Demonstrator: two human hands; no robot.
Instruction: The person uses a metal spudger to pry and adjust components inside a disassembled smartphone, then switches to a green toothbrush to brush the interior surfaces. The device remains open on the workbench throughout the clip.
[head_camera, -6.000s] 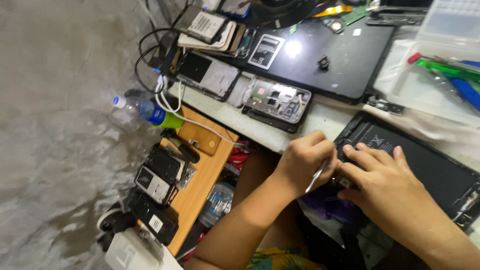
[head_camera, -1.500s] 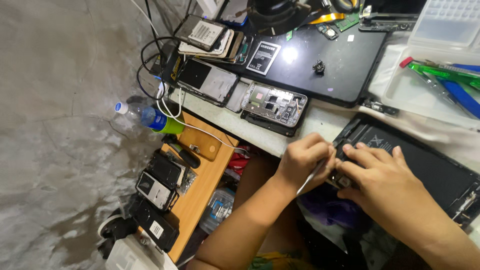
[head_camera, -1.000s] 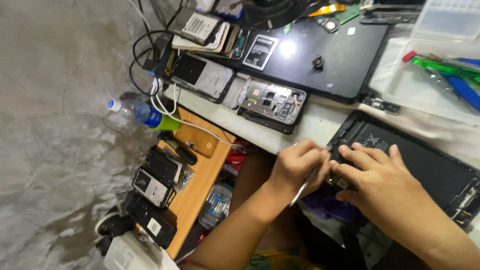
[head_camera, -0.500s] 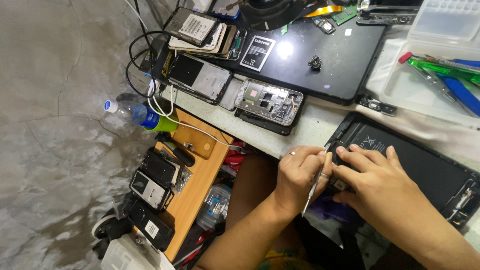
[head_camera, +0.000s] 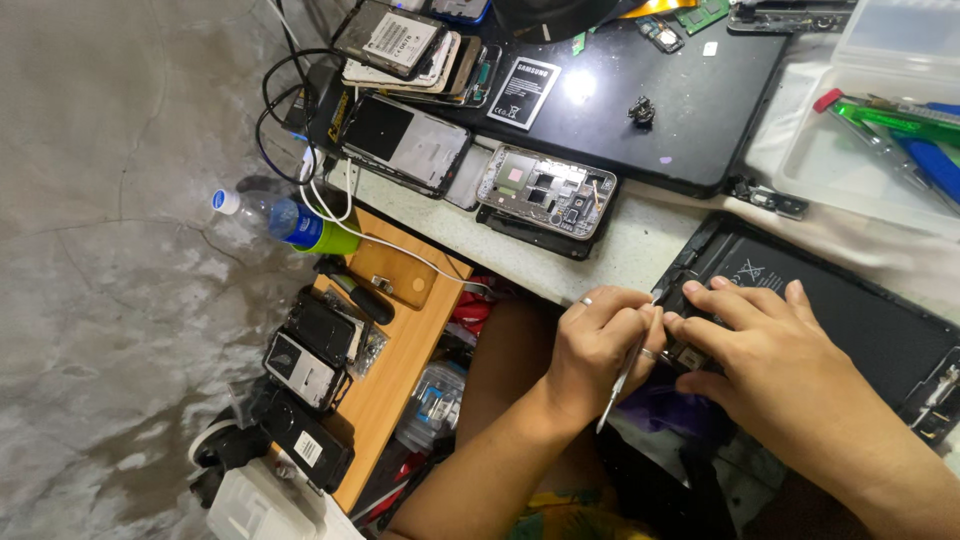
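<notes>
An opened black tablet (head_camera: 850, 310) lies at the near right edge of the white worktop (head_camera: 620, 250), its dark inner panel showing. My left hand (head_camera: 595, 345) pinches a thin metal tool (head_camera: 622, 380) whose upper end meets the tablet's lower left corner. My right hand (head_camera: 775, 360) lies flat over the tablet beside it, fingertips pressing on that same corner. The two hands touch at the fingertips.
Several stripped phones (head_camera: 545, 190) and a phone frame (head_camera: 405, 140) lie on the worktop, beside a black laptop-like slab (head_camera: 690, 100). A clear tray (head_camera: 880, 130) with green and blue tools is at the right. A wooden side shelf (head_camera: 400, 340) holds more phones; a plastic bottle (head_camera: 290, 220) lies on the concrete floor.
Both hands have stayed at the tablet's corner. My left hand has turned the thin tool so that it now points down and left. The view shifted slightly.
</notes>
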